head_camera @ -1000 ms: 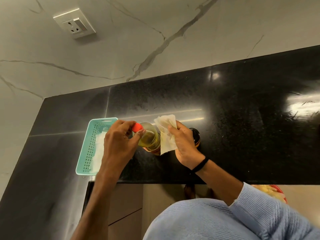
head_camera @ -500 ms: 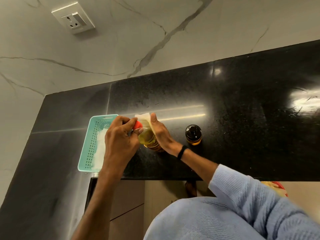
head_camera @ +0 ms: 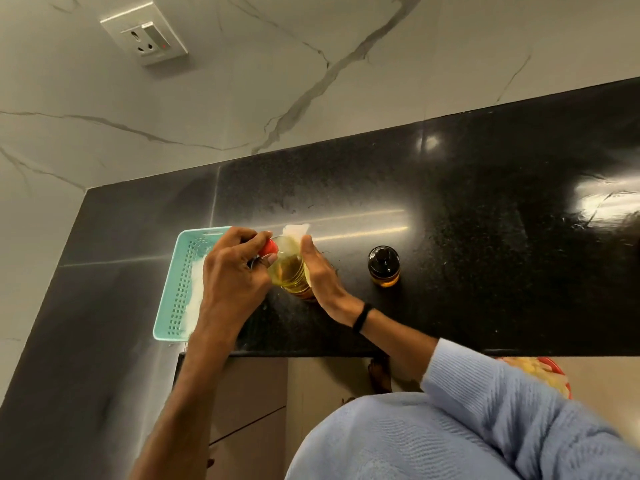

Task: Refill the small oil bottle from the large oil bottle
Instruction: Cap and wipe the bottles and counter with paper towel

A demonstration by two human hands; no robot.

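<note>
The large oil bottle (head_camera: 289,270) is stood upright on the black granite counter (head_camera: 485,237), near its front edge, with yellow oil seen through the clear wall and its long axis running up toward the camera. Its red cap (head_camera: 269,247) is pinched between the thumb and fingertips of the left hand (head_camera: 232,275), which is curled narrowly over the top from the left side. The bottle's right flank is gripped by the right hand (head_camera: 320,271), and a white tissue (head_camera: 295,231) is pressed against the plastic under those fingers, its edge showing above them. Whether the cap is being tightened or loosened cannot be told.

The small oil bottle (head_camera: 383,266), dark glass with a black pump top and a little amber oil at its base, is stood apart to the right of the large one, untouched. It lies on the right hand's side, so that hand is judged the nearer for any reach toward it.

Just left of the large bottle, a teal perforated basket (head_camera: 173,299) holding something white is set at the counter's left end, partly hidden by the left hand.
</note>
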